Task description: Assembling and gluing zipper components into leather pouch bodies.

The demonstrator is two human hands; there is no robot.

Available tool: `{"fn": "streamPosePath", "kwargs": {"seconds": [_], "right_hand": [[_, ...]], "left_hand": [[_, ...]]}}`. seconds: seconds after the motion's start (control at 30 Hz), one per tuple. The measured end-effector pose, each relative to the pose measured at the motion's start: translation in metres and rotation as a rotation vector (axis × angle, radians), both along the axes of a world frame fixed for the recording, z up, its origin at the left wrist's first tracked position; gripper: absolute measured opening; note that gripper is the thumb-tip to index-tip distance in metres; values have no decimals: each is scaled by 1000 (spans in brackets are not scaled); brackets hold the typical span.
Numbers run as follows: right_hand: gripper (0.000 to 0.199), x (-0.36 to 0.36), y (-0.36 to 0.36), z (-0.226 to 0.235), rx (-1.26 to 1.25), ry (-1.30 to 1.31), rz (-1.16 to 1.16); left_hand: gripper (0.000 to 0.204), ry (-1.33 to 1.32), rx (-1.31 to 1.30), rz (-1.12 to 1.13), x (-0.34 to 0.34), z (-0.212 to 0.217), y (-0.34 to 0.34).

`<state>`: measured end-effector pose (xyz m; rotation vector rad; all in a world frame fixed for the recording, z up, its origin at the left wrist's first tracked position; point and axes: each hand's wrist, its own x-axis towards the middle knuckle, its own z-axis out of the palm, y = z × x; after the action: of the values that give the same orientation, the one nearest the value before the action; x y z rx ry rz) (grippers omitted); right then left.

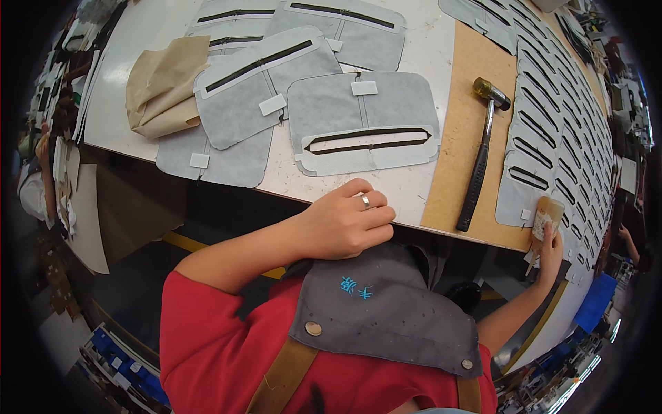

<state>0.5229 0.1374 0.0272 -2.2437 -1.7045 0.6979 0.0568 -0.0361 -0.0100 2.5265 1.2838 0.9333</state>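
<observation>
My left hand (353,215), with a ring on one finger, is loosely curled at the table's front edge, and nothing shows in it. Just beyond it lies a grey fabric panel (396,103) with a black-edged slot and a small white patch. Off to the right, my right hand (549,254) grips a tan bottle (548,209) with a pale, mottled side. The narrow end of the bottle points down towards me, beside the corner of another grey panel (514,203). Part of that hand's fingers is hidden behind the bottle.
A hammer (478,162) with a black handle lies on a brown board (441,186). Rows of overlapping slotted panels (572,138) cover the right side. More grey panels (238,107) and a crumpled tan cloth (162,83) are at the left of the white table (121,62).
</observation>
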Motion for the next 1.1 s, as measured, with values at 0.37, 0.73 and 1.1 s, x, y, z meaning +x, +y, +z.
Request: {"fn": "streamPosePath", "kwargs": {"seconds": [0.37, 0.73, 1.1], "right_hand": [[75, 20, -5, -25, 302, 1358, -175], [85, -187, -17, -26, 244, 1367, 243], [81, -199, -20, -39, 104, 1300, 294]], "left_hand": [[26, -5, -181, 473, 13, -3, 60], [7, -214, -296, 496, 10, -9, 67], [4, -237, -233, 521, 11, -9, 66]]}}
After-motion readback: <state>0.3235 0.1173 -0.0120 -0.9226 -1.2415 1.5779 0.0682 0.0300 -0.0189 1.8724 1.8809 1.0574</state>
